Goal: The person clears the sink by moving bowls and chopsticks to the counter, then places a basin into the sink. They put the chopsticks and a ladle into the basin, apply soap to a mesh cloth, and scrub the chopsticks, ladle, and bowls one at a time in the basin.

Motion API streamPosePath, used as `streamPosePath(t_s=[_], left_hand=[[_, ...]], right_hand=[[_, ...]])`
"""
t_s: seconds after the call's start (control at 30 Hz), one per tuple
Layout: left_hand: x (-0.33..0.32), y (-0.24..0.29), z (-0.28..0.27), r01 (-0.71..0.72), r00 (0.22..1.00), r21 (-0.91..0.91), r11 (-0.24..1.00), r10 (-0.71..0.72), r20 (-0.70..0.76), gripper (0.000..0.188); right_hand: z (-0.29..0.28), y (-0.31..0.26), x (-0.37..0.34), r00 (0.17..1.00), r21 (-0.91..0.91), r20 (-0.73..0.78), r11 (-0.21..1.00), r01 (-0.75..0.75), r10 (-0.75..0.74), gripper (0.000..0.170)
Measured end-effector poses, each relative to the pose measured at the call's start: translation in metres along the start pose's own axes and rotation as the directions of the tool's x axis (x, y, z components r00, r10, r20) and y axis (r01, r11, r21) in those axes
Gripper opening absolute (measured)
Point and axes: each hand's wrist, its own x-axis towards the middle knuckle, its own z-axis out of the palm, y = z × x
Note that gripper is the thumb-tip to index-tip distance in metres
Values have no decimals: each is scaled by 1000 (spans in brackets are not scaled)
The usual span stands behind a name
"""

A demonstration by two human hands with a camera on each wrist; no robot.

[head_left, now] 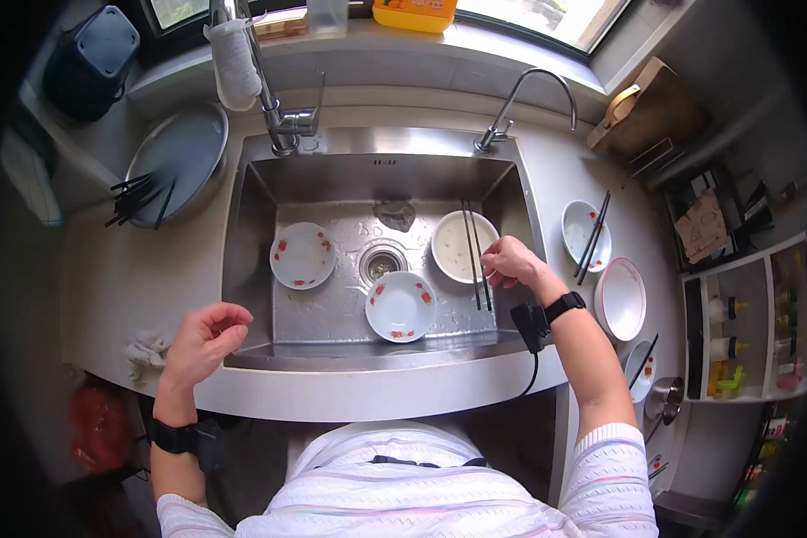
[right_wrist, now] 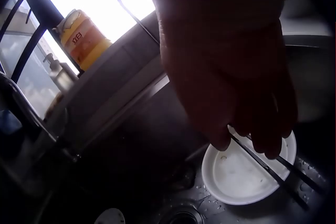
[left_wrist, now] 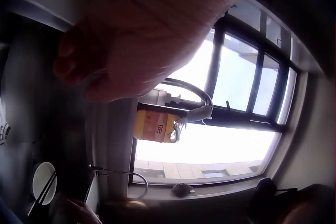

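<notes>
Two dark chopsticks (head_left: 472,242) (right_wrist: 268,169) lie across a white bowl (head_left: 453,249) (right_wrist: 236,176) on the right side of the sink, their lower ends reaching past its rim. My right hand (head_left: 514,262) (right_wrist: 231,77) is right over them, fingers bent and thumb apart from the fingertips; whether it touches them is unclear. My left hand (head_left: 204,341) (left_wrist: 142,40) hangs loosely curved over the counter left of the sink, holding nothing. Two flower-patterned bowls stand in the sink, one at the left (head_left: 302,256), one near the front (head_left: 401,307).
The steel sink (head_left: 332,359) has a drain (head_left: 384,262) between the bowls and a grey scrap (head_left: 394,214) behind it. Faucets (head_left: 287,121) rise at the back. Several bowls, one a red-rimmed bowl (head_left: 620,299), line the right counter. A large dish (head_left: 184,152) with dark chopsticks stands left.
</notes>
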Motion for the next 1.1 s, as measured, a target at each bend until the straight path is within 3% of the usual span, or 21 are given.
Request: streamPosePath(t_s=[0.03,0.1,0.13,0.23,0.33,0.43,0.47,0.57,0.63,0.67,0.7,0.73,0.77,0.83,0.87,0.93,0.97,1.03,1.1], left_hand=[[4,2,-3,-24,999,14,1000,25,-41,11],[18,3,-6,-8,996,8,1000,9,-86,11],[26,4,-7,4,996,-2,1000,-4,-89,11],[54,-1,-9,71,992,98,993,-60,-108,15],[92,-9,1,72,996,189,979,-61,-61,24],[136,-36,10,92,994,496,863,-48,-101,34],[154,-60,10,69,994,590,805,-6,-107,38],[185,-94,20,163,985,672,722,-78,-154,37],[202,-121,27,407,913,676,614,-256,-317,33],[209,-133,30,405,914,675,617,-258,-313,33],[214,-146,33,451,891,624,638,-279,-358,31],[220,-163,33,496,863,571,654,-301,-405,28],[227,-179,33,494,864,573,654,-298,-405,28],[230,-195,33,505,831,368,781,-325,-450,27],[232,-203,34,505,832,372,779,-325,-449,27],[226,-178,42,558,770,15,830,-510,-384,29],[226,-181,43,559,771,19,829,-512,-379,29],[229,-186,50,544,786,-163,823,-567,-244,32],[226,-180,55,508,807,-251,824,-557,-195,32]], right_hand=[[3,1,19,1000,-2,17,1000,10,-9,28],[8,4,55,991,-297,-95,948,-118,94,31],[11,7,68,988,-359,-91,921,-151,127,36],[30,27,100,981,-526,-196,843,-114,10,33],[44,31,114,974,-551,-220,816,-175,60,27],[51,38,126,967,-560,-241,802,-208,83,28],[52,36,124,966,-578,-254,795,-182,37,25],[57,37,127,953,-534,-292,840,-97,-76,21],[67,42,132,939,-497,-318,866,-50,-128,19],[72,46,131,963,-369,-198,924,98,-182,19],[74,48,127,964,-216,-88,950,228,-251,19],[80,36,116,972,-231,-52,949,213,-231,18],[88,31,108,895,-432,-88,827,361,-437,19],[103,28,106,905,-516,-50,787,339,-422,20],[109,27,106,906,-512,-51,790,338,-421,20],[118,23,104,955,-398,72,870,291,-286,20],[122,20,105,957,-395,71,873,285,-281,20],[121,14,107,966,-298,252,946,126,-49,22],[125,26,111,973,-264,210,953,147,-91,17]])
